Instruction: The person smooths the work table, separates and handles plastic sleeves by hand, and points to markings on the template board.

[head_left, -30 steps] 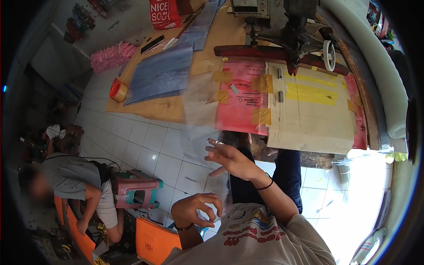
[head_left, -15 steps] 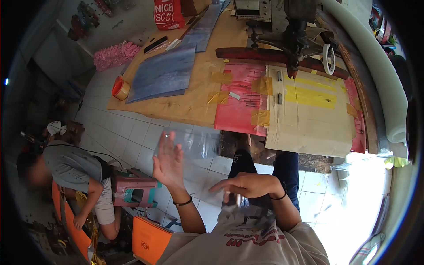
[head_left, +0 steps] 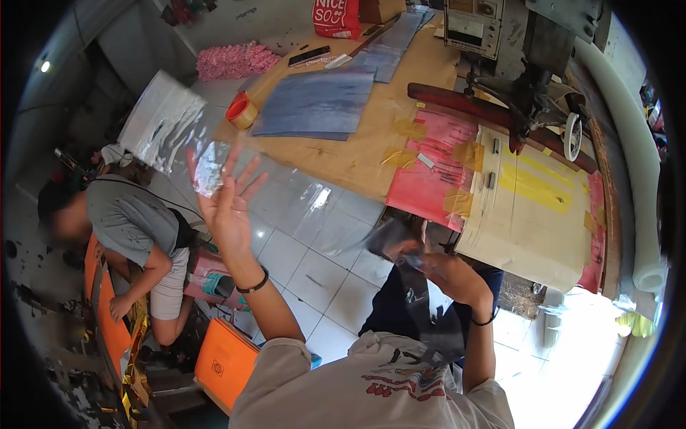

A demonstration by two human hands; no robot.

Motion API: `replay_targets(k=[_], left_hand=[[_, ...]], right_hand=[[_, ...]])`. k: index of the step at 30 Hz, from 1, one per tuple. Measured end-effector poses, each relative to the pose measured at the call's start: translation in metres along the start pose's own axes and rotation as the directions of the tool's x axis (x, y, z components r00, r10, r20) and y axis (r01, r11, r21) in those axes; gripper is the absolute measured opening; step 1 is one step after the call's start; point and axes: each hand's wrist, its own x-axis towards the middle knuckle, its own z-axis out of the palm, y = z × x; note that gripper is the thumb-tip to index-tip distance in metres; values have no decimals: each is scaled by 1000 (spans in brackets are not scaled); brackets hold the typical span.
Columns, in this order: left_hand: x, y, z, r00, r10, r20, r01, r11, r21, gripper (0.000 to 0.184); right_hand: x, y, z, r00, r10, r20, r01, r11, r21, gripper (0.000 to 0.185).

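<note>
A long piece of clear plastic sheet (head_left: 312, 204) stretches in front of me between my hands. My left hand (head_left: 227, 214) is raised at its left part, fingers spread and stretched out, with the glossy film lying across them. Beyond the fingers, a crinkled shiny end of the sheet sticks out to the upper left. My right hand (head_left: 457, 277) is closed near the sheet's right end, over my lap. A dark, see-through strip of film hangs below that hand, somewhat blurred. The right fingertips are partly hidden by the film.
Ahead is a wooden table (head_left: 343, 159) with blue-grey sheets (head_left: 314, 100), a tape roll (head_left: 241, 111) and a phone (head_left: 309, 56). A press machine (head_left: 532, 107) stands over a taped red and beige board (head_left: 529, 207). A person (head_left: 136, 229) sits at left near an orange folder (head_left: 223, 361).
My left hand has risen and moved left, the clear sheet now spread out across it. My right hand has moved right and lower within my lap area. The view has shifted.
</note>
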Motion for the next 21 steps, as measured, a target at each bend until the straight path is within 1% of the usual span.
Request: replay_targets(k=[2,3,4,6,8,9,12,15,16,19,20,21], left_hand=[[0,4,12,998,35,52,-38,997,70,72],[1,4,20,995,49,83,-57,993,101,72],[2,6,28,987,6,158,-23,994,104,72],[4,11,48,945,-83,316,45,991,125,72],[-4,10,72,882,-202,425,163,978,128,72],[-8,7,82,841,-252,479,217,968,129,72],[-22,-3,100,739,-325,590,313,941,126,73],[-29,-26,120,675,-316,667,344,934,96,82],[-31,-27,132,655,-339,675,353,927,124,77],[-43,-39,160,614,-429,662,490,865,106,69],[-48,-42,168,612,-412,675,486,869,90,64],[-49,-44,174,578,-397,713,496,865,81,62]], right_hand=[[24,-53,-15,965,-217,-146,225,973,44,47],[38,-78,-25,924,-296,-243,313,949,34,49],[52,-102,-36,867,-368,-337,396,918,16,52],[75,-152,-68,677,-525,-515,554,825,-114,57],[95,-181,-89,471,-577,-667,663,730,-163,67],[99,-185,-95,473,-543,-694,648,748,-143,70],[100,-177,-108,470,-433,-769,582,807,-98,79],[82,-145,-109,559,-382,-736,514,856,-54,75],[70,-140,-110,581,-347,-736,473,880,-43,76],[50,-119,-103,592,-302,-747,456,890,2,78],[44,-113,-102,569,-279,-774,462,887,20,79],[37,-110,-104,559,-256,-788,442,897,22,79]])
